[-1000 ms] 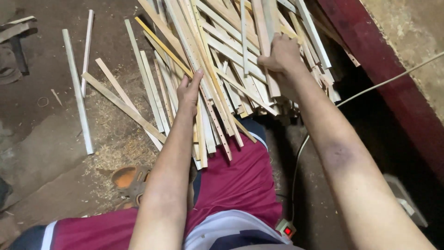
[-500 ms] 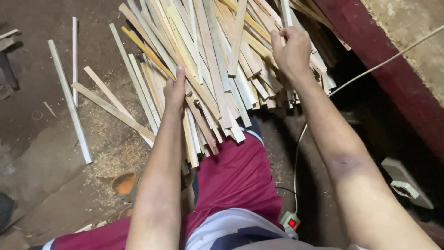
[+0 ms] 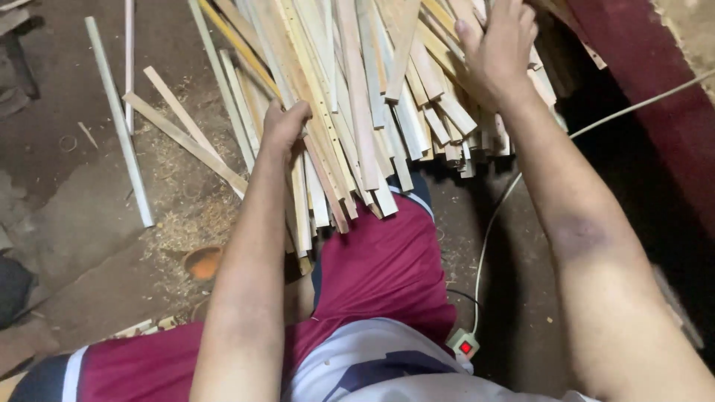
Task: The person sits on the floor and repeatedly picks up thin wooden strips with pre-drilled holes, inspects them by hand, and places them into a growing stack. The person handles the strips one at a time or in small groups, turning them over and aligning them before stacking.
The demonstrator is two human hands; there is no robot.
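Seen from the head camera, a big pile of wooden strips (image 3: 357, 97) lies across the floor and over the person's lap, its near ends resting on the maroon shorts (image 3: 380, 275). Everything else sits around that pile.

The left hand (image 3: 284, 123) is at the pile's left edge, fingers curled around the side of one or two long strips, gripping them from the outside. The right hand (image 3: 497, 46) lies on top of the pile toward its far right corner, palm down, fingers bent over the upper strips and pressing on them; whether it actually clasps a single strip I cannot tell, since the fingertips are hidden behind the wood.

Left of the pile, a few loose strips (image 3: 182, 134) lie apart on the dirt floor (image 3: 67, 216), one crossing another at an angle, with a long pale one (image 3: 119, 126) further out still. Sawdust (image 3: 186, 223) is scattered just beside the pile's near-left end, and a small orange-brown bowl (image 3: 202, 262) sits in it.

Right of the pile, a white cable (image 3: 491, 223) runs down to a switch with a red light (image 3: 465, 346) near the shorts. Beyond the pile's right edge stands a dark red beam (image 3: 655, 97).
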